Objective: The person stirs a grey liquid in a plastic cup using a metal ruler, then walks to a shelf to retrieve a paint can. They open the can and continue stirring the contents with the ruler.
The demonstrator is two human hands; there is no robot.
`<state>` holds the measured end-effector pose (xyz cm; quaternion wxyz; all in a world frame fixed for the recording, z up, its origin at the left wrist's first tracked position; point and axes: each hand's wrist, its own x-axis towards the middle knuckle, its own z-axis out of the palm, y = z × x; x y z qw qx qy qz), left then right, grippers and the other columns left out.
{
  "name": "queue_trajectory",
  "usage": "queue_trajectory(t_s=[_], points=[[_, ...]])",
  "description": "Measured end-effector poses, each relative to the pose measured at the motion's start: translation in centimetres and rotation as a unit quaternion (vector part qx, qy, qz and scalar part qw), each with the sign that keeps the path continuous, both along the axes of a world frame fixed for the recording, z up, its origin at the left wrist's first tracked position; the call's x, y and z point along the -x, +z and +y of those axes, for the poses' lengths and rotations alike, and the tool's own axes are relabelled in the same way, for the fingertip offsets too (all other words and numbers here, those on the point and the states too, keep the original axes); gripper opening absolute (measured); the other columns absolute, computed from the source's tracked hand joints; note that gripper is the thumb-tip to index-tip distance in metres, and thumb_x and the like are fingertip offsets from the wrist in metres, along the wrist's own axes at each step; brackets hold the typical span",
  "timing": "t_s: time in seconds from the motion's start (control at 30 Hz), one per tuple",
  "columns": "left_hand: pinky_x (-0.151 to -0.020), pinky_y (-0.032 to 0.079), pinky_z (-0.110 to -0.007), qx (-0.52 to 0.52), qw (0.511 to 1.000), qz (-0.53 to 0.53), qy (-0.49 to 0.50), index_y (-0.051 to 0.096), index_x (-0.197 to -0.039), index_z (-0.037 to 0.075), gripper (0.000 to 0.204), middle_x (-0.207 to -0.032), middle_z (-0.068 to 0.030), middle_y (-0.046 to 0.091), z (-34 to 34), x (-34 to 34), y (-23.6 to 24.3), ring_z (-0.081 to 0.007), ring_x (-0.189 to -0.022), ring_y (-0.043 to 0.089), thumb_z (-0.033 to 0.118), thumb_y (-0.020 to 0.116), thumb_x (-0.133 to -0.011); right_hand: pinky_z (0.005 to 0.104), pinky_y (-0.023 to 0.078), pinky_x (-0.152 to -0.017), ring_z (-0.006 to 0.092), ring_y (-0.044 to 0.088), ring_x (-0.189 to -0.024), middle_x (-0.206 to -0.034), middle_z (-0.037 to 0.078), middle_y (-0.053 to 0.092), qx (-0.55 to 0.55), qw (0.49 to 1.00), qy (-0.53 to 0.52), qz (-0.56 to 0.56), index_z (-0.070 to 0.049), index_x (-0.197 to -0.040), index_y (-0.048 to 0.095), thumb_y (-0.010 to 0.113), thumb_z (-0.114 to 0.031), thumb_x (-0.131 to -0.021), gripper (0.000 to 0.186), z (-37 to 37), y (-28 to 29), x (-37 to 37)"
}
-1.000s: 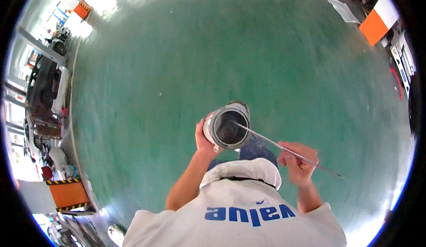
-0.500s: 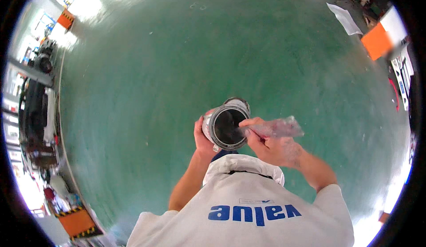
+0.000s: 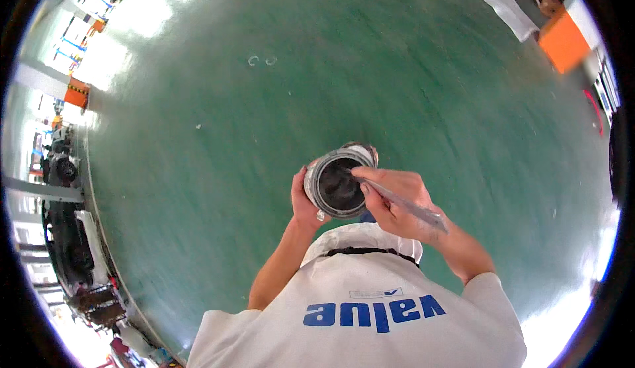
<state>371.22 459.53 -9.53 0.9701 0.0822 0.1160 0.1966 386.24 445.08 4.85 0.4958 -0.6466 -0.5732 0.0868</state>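
An open round tin is held in front of my body, its mouth facing up and tilted toward me. Dark grey paste shows inside, with swirls on its surface. My left hand wraps the tin's left side, fingers partly hidden beneath it. My right hand pinches a flat, grey-smeared spatula over the tin's right rim. One end of the spatula reaches to the mouth of the tin; the broad end slants back over my wrist. A pale, round-edged piece sticks out behind the tin; I cannot tell what it is.
Green floor surrounds me. A dark vehicle and assorted parts line the left side. Far right, an orange-and-white box stands by a white sheet. Two small pale rings lie ahead on the floor.
The spatula's broad end has swung down toward my wrist and now shows nearly edge-on. My right hand has turned with it. The view has shifted slightly; the left hand keeps its hold on the tin.
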Motion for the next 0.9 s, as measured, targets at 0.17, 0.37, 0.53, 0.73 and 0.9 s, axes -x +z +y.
queue_trajectory(t_s=[0.17, 0.37, 0.53, 0.73, 0.9], points=[[-0.113, 0.045, -0.052, 0.002, 0.999, 0.051, 0.014, 0.058, -0.142, 0.009, 0.064, -0.141, -0.0149, 0.063, 12.3, -13.3, 2.3, -0.0341, -0.13, 0.059, 0.053, 0.036, -0.102, 0.0377, 0.053, -0.056, 0.027, 0.069, -0.062, -0.076, 0.012, 0.069, 0.085, 0.993, 0.076, -0.001, -0.005, -0.118, 0.066, 0.067, 0.0, -0.089, 0.029, 13.1, 2.0, -15.2], [-0.112, 0.045, -0.052, 0.045, 0.996, 0.064, 0.04, 0.059, -0.141, 0.009, 0.065, -0.143, -0.0135, 0.062, 26.7, -28.2, 0.5, -0.0338, -0.131, 0.059, 0.055, 0.037, -0.101, 0.0321, 0.052, -0.057, 0.0217, 0.066, -0.061, -0.081, 0.014, 0.071, 0.129, 0.982, 0.084, 0.111, -0.005, -0.115, 0.073, 0.067, 0.001, -0.092, 0.025, 28.3, 1.4, -30.6], [-0.11, 0.046, -0.056, 0.068, 0.995, 0.053, 0.054, 0.061, -0.139, 0.013, 0.063, -0.145, -0.0119, 0.06, 41.9, -41.7, -3.0, -0.0337, -0.134, 0.056, 0.056, 0.038, -0.1, 0.0278, 0.047, -0.054, 0.0131, 0.064, -0.063, -0.083, 0.011, 0.072, 0.07, 0.976, 0.078, 0.189, -0.004, -0.122, 0.073, 0.065, 0.002, -0.093, 0.03, 40.9, 1.5, -45.8], [-0.101, 0.052, -0.057, 0.107, 0.992, 0.067, -0.009, 0.063, -0.136, 0.016, 0.059, -0.138, -0.0106, 0.065, 58.6, -57.6, -1.5, -0.0349, -0.125, 0.062, 0.057, 0.041, -0.1, 0.0291, 0.046, -0.052, 0.0159, 0.062, -0.057, -0.076, 0.011, 0.07, 0.034, 0.991, 0.011, 0.127, 0.002, -0.117, 0.073, 0.063, 0.006, -0.089, 0.03, 54.9, 2.6, -60.2], [-0.11, 0.044, -0.059, 0.081, 0.994, 0.044, -0.054, 0.059, -0.141, 0.016, 0.059, -0.146, -0.0101, 0.059, 74.4, -73.7, -4.0, -0.0356, -0.134, 0.055, 0.054, 0.04, -0.1, 0.0302, 0.045, -0.052, 0.0179, 0.062, -0.057, -0.071, 0.009, 0.067, 0.053, 0.995, -0.03, 0.084, -0.002, -0.116, 0.075, 0.065, 0.008, -0.085, 0.035, 67.4, 1.7, -75.5]])
